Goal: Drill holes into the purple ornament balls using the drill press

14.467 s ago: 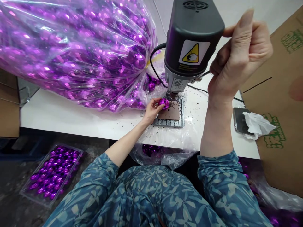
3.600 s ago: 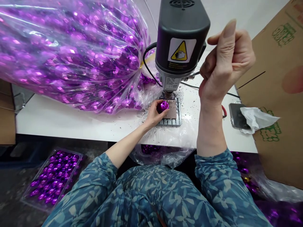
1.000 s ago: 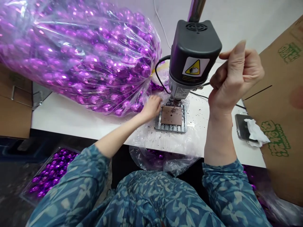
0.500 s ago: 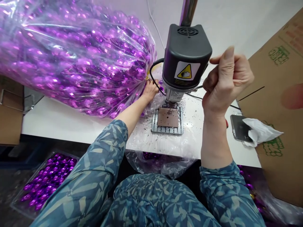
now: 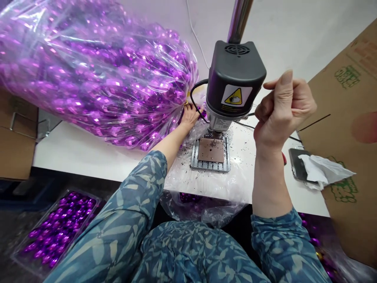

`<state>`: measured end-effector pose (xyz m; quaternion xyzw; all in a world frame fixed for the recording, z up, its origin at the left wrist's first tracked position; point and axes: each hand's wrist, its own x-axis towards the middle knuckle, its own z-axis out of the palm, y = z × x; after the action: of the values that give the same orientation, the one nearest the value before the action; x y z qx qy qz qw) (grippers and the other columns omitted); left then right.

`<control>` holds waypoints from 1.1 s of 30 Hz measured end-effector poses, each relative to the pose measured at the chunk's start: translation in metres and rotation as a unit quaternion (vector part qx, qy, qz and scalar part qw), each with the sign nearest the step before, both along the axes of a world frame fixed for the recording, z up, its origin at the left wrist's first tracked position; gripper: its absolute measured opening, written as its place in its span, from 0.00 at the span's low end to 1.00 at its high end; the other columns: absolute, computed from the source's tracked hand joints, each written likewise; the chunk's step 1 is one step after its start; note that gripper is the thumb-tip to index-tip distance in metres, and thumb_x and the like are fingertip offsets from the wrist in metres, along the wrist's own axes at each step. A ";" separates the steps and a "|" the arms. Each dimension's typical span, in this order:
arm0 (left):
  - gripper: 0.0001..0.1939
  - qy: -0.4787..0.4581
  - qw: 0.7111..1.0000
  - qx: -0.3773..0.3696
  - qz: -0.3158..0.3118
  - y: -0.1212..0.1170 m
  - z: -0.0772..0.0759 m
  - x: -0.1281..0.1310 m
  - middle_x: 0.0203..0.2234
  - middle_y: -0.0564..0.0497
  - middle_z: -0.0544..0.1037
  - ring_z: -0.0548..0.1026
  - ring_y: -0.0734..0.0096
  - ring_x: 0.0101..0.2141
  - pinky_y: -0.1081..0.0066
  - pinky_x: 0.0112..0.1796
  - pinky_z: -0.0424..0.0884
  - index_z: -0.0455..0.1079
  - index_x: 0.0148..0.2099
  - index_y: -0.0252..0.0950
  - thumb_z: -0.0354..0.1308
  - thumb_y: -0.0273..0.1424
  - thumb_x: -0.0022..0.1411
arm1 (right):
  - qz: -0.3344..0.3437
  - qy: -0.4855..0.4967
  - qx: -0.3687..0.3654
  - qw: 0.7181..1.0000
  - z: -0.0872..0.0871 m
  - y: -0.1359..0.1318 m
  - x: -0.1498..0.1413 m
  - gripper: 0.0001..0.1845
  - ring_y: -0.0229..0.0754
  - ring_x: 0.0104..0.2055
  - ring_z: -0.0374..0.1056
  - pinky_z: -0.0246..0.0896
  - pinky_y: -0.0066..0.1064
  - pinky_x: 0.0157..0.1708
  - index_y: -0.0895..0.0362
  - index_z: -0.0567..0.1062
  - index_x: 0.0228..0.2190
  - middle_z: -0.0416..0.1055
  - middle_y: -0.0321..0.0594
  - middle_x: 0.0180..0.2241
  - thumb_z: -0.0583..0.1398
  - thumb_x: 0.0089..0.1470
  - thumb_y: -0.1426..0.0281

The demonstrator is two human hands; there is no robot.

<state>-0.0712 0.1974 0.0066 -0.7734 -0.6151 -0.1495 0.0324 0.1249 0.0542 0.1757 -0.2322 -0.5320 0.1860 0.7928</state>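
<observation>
A small drill press [image 5: 235, 72] with a dark motor housing stands over a slotted metal base bearing a brown plate [image 5: 211, 150]. Beside its left side my left hand [image 5: 191, 116] reaches to the gathered neck of a big clear plastic bag [image 5: 118, 82] full of shiny purple faceted pieces. Its fingers look stretched out over some purple pieces, partly behind the black cable [image 5: 192, 91]. My right hand [image 5: 284, 106] is raised close to the drill's right side with its fingers curled closed. What lies inside that grip is hidden.
Dark shavings litter the white table [image 5: 76, 143] around the base. A phone [image 5: 296, 163] with crumpled white tissue [image 5: 324, 171] lies at right, near a tall cardboard box [image 5: 350, 118]. Below left is a clear tray [image 5: 61, 228] of purple pieces. Plastic film hangs over the front edge.
The whole view has shifted slightly, so things sit a little lower and to the right. Both hands keep nearly the same places and poses relative to the drill press.
</observation>
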 end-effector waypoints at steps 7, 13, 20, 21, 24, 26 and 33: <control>0.31 0.028 0.999 -0.015 0.028 0.007 0.004 0.003 0.67 0.25 0.70 0.67 0.41 0.65 0.38 0.67 0.58 0.62 0.74 0.31 0.37 0.21 0.74 | 0.003 0.000 -0.002 1.000 -0.001 0.000 0.001 0.25 0.21 0.13 0.50 0.38 0.18 0.13 0.60 0.76 0.26 0.52 0.23 0.13 0.66 0.58 0.50; 0.31 0.047 0.997 -0.013 0.052 0.008 0.011 0.007 0.67 0.24 0.69 0.67 0.39 0.66 0.38 0.68 0.58 0.63 0.75 0.29 0.39 0.22 0.75 | 0.022 0.022 -0.006 0.999 0.000 0.001 0.003 0.25 0.23 0.12 0.49 0.36 0.21 0.12 0.59 0.77 0.24 0.53 0.24 0.12 0.70 0.54 0.49; 0.31 0.034 0.998 -0.014 0.060 -0.013 0.018 0.018 0.65 0.24 0.73 0.70 0.41 0.68 0.40 0.71 0.56 0.66 0.72 0.26 0.41 0.19 0.72 | 0.017 0.018 -0.005 1.000 0.001 -0.001 0.002 0.25 0.23 0.11 0.48 0.32 0.22 0.11 0.57 0.77 0.23 0.51 0.24 0.12 0.70 0.54 0.49; 0.31 0.043 0.997 -0.017 0.055 -0.019 0.018 0.018 0.66 0.22 0.72 0.69 0.40 0.69 0.40 0.73 0.53 0.66 0.72 0.23 0.42 0.18 0.71 | 0.016 0.017 -0.003 1.000 0.001 -0.001 0.002 0.25 0.23 0.11 0.48 0.32 0.23 0.11 0.57 0.77 0.23 0.51 0.24 0.12 0.70 0.54 0.49; 0.32 0.072 0.996 -0.044 0.026 -0.034 0.021 0.019 0.69 0.19 0.67 0.64 0.39 0.73 0.41 0.75 0.49 0.63 0.72 0.16 0.42 0.17 0.69 | 0.013 0.015 -0.007 1.000 0.002 -0.001 0.002 0.25 0.24 0.11 0.48 0.33 0.23 0.12 0.57 0.78 0.23 0.51 0.25 0.11 0.70 0.54 0.48; 0.33 0.087 0.994 -0.068 -0.004 -0.040 0.023 0.017 0.70 0.20 0.65 0.61 0.42 0.74 0.43 0.75 0.50 0.61 0.73 0.15 0.42 0.16 0.68 | 0.010 0.018 -0.006 1.000 0.001 0.000 0.001 0.26 0.24 0.11 0.49 0.34 0.23 0.12 0.57 0.78 0.23 0.51 0.25 0.11 0.70 0.53 0.47; 0.31 0.110 0.989 -0.066 -0.079 -0.050 0.025 -0.003 0.68 0.27 0.70 0.67 0.47 0.71 0.46 0.74 0.53 0.67 0.71 0.22 0.41 0.16 0.70 | 0.000 0.015 0.005 1.000 0.000 0.002 0.000 0.27 0.22 0.12 0.49 0.34 0.21 0.12 0.59 0.75 0.24 0.51 0.24 0.12 0.67 0.56 0.48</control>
<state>-0.0740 0.1470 0.0312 -0.8320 -0.5530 -0.0247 0.0369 0.1253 0.0559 0.1753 -0.2251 -0.5214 0.1865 0.8017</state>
